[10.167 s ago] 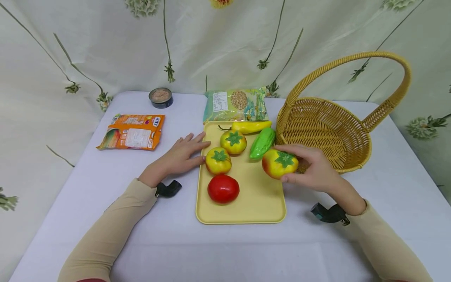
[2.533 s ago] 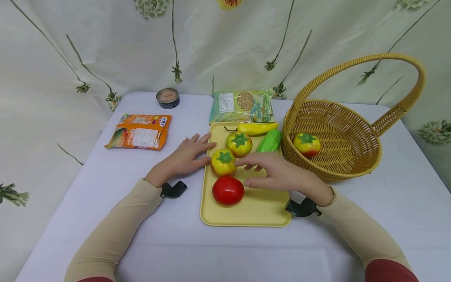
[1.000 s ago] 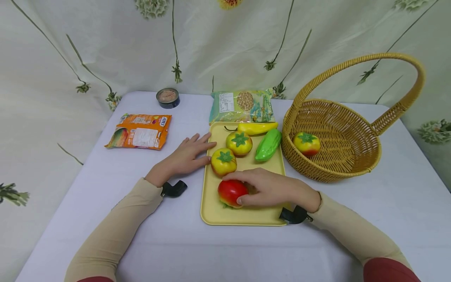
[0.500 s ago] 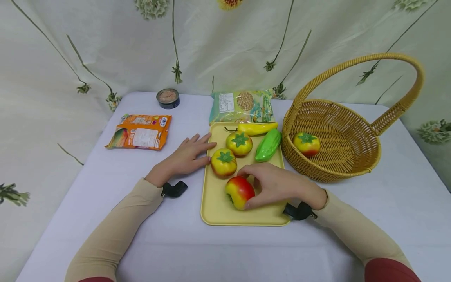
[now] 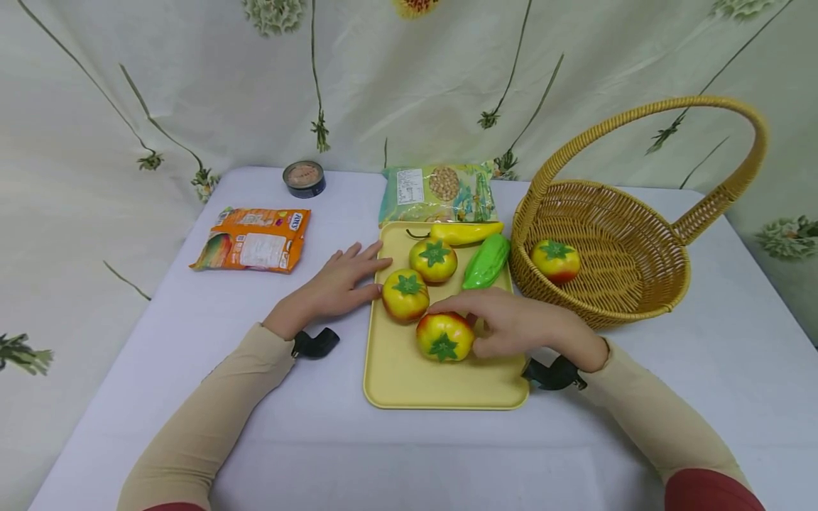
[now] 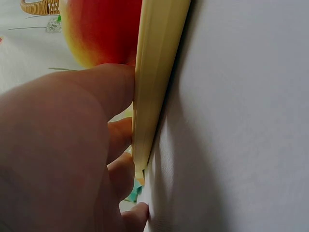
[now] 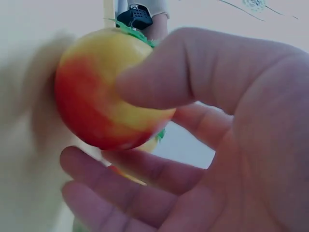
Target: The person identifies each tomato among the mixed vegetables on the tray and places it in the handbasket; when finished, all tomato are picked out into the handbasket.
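My right hand (image 5: 514,323) holds a yellow-and-red tomato (image 5: 444,338) over the near half of the cream tray (image 5: 409,392), its green star-shaped calyx facing up and towards me. In the right wrist view the thumb presses one side of this tomato (image 7: 96,96) and fingers curl behind it. My left hand (image 5: 332,284) lies with fingers spread, fingertips at the tray's left rim. Right by its thumb sits a second tomato (image 5: 405,295), with a third tomato (image 5: 433,260) behind it. A green pepper-like vegetable (image 5: 487,261) and a yellow chili pepper (image 5: 466,233) lie at the tray's far end.
A wicker basket (image 5: 601,312) with a tall handle stands right of the tray, one tomato (image 5: 555,261) inside. Behind the tray lies a green packet (image 5: 441,193). An orange packet (image 5: 252,240) and a small round can (image 5: 303,179) are at the left.
One tomato has gone from the right hand into the basket. The right hand has since taken the red-side-up tomato and turned it calyx up, slightly rightwards. The left hand keeps its place.
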Motion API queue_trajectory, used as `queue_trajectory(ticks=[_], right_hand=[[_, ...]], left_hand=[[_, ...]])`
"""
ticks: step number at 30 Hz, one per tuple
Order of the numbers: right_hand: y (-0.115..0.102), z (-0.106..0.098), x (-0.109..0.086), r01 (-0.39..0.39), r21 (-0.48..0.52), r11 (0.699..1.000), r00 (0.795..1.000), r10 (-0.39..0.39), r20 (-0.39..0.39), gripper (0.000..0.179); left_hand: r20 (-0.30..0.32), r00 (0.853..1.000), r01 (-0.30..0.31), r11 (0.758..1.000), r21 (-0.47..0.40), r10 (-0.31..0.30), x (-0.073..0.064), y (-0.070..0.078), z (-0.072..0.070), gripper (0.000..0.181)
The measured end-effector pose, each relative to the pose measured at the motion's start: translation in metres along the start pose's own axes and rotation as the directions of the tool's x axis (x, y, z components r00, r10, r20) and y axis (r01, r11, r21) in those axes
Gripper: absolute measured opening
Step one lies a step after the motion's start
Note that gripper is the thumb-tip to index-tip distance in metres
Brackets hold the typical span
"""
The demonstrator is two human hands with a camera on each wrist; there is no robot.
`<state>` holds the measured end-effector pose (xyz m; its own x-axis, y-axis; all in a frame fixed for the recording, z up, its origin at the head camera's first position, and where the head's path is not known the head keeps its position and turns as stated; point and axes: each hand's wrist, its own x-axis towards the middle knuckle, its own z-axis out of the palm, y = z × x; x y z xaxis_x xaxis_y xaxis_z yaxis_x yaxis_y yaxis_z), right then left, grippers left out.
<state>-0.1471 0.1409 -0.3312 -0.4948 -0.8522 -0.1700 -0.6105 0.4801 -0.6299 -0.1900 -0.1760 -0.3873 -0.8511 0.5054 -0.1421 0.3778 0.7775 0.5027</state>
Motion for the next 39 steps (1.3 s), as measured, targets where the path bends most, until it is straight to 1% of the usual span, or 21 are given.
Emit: queue_trajectory(ticks=[2, 4, 8, 11, 16, 21, 27, 34, 39], right_hand=[[-0.001, 0.001, 0.000, 0.016, -0.008, 1.000, 1.000, -0.016, -0.001, 0.074], [-0.001, 0.002, 0.001, 0.015, -0.015, 1.000, 1.000, -0.015, 0.003, 0.076], [-0.003, 0.006, 0.002, -0.029, -0.012, 1.000, 0.999, 0.029, 0.024, 0.081], [-0.004, 0.010, 0.004, -0.064, -0.017, 0.998, 0.998, 0.065, 0.024, 0.086], [-0.005, 0.014, 0.005, -0.084, -0.048, 0.995, 0.996, 0.084, -0.015, 0.087], [-0.005, 0.018, 0.008, -0.075, -0.053, 0.996, 0.997, 0.073, -0.031, 0.084], [-0.004, 0.019, 0.009, -0.052, -0.055, 0.997, 0.999, 0.052, -0.004, 0.083], [-0.001, 0.018, 0.007, -0.014, -0.061, 0.998, 1.000, 0.015, 0.018, 0.070], [0.002, 0.016, 0.006, 0.013, -0.058, 0.998, 0.999, -0.012, 0.030, 0.072]], left_hand=[[0.000, 1.000, 0.000, 1.000, 0.002, 0.000, 0.000, 0.000, 0.000, 0.058], [0.000, 1.000, 0.000, 1.000, 0.004, 0.000, 0.000, -0.001, 0.001, 0.058], [-0.003, 1.000, 0.002, 1.000, 0.006, -0.002, 0.000, -0.001, 0.001, 0.058], [-0.003, 1.000, 0.004, 1.000, 0.008, -0.004, 0.000, -0.002, 0.002, 0.058], [-0.001, 1.000, 0.007, 1.000, 0.009, -0.007, 0.000, -0.001, 0.002, 0.057], [-0.001, 1.000, 0.008, 1.000, 0.008, -0.008, 0.000, -0.001, 0.001, 0.057], [-0.004, 1.000, 0.009, 1.000, 0.013, -0.009, 0.001, 0.000, 0.001, 0.057], [-0.006, 1.000, 0.009, 1.000, 0.014, -0.009, 0.000, 0.000, 0.001, 0.057], [-0.007, 1.000, 0.005, 1.000, 0.018, -0.005, 0.000, 0.000, 0.001, 0.057]])
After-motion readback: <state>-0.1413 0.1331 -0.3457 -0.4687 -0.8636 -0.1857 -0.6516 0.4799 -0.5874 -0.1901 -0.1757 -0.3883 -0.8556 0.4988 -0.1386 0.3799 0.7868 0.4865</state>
